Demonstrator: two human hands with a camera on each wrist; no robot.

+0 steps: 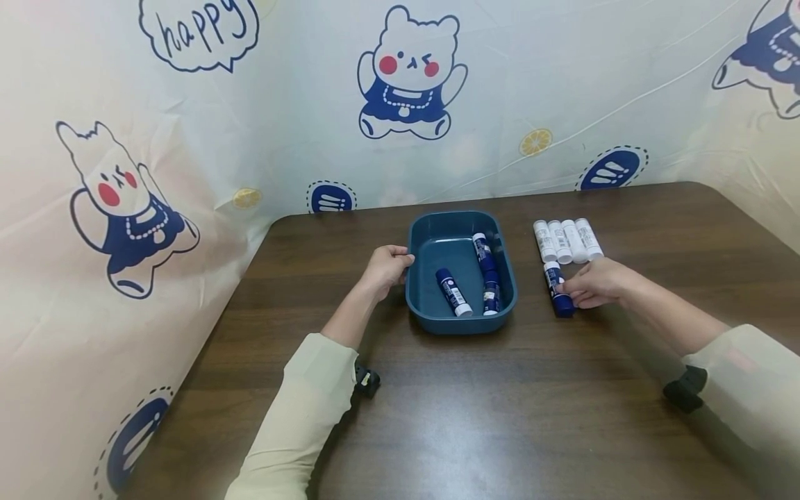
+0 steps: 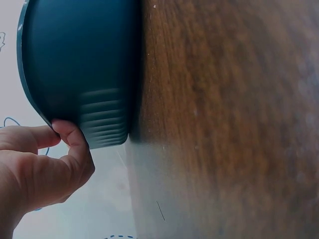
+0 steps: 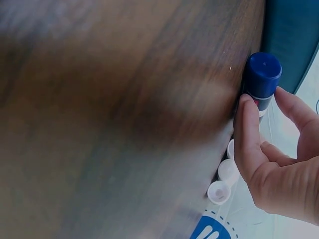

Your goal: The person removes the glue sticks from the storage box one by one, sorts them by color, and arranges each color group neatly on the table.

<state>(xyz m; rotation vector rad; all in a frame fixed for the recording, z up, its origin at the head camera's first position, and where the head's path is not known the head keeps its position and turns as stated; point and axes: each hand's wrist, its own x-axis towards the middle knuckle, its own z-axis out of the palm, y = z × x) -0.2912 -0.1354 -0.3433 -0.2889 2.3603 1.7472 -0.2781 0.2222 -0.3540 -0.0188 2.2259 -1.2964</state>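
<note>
My left hand (image 1: pixel 385 269) pinches the left rim of a teal plastic basin (image 1: pixel 460 325) between thumb and finger; the left wrist view shows this grip on the basin's rim (image 2: pixel 37 107) too. Inside lie three blue glue sticks, one (image 1: pixel 453 292) slanted on the floor, and two, an upper (image 1: pixel 483 252) and a lower (image 1: pixel 491 293), along the right wall. To the basin's right, my right hand (image 1: pixel 598 283) holds another blue glue stick (image 1: pixel 553 278) lying on the table. In the right wrist view, thumb and finger are on either side of its blue-capped body (image 3: pixel 264 72).
Several white glue sticks (image 1: pixel 561 243) lie side by side just beyond the right hand. The brown wooden table (image 1: pixel 437 410) ends at a patterned cloth (image 1: pixel 294 104) behind and to the left.
</note>
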